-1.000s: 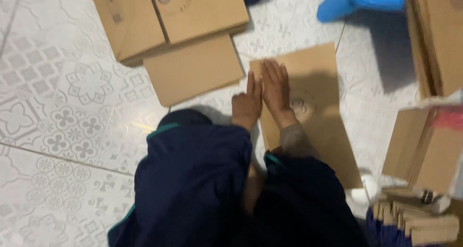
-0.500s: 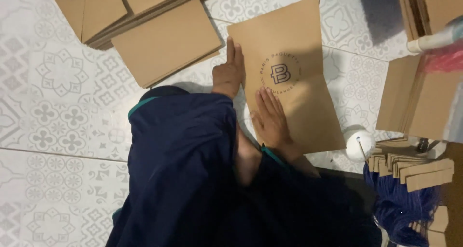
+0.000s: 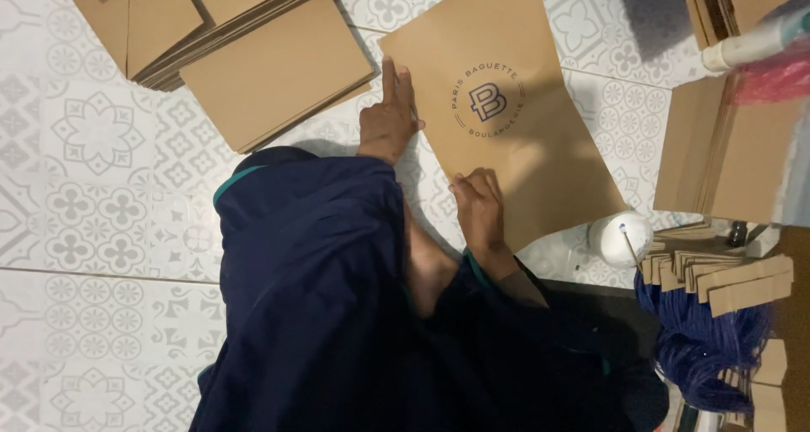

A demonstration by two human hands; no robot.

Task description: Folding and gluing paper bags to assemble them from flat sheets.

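A flat brown paper bag point(image 3: 540, 145) with a round dark printed emblem lies on the patterned white floor tiles. My left hand point(image 3: 386, 120) presses on its left edge, fingers straight and together, pointing away from me. My right hand point(image 3: 479, 206) rests on the bag's near left edge with fingers curled at the paper's border. Dark blue sleeves and clothing cover my arms and lap below.
Stacks of flat brown bags point(image 3: 270, 69) lie at the upper left, more point(image 3: 730, 158) at the right. A white round container point(image 3: 620, 238) stands by brown paper strips point(image 3: 726, 280) and blue cord point(image 3: 700, 356) at the lower right. A white tube point(image 3: 751, 48) lies at the upper right.
My right hand slid down the bag from beside the left hand to the near edge and curled its fingers. The bag turned slightly. The view shifted nearer.
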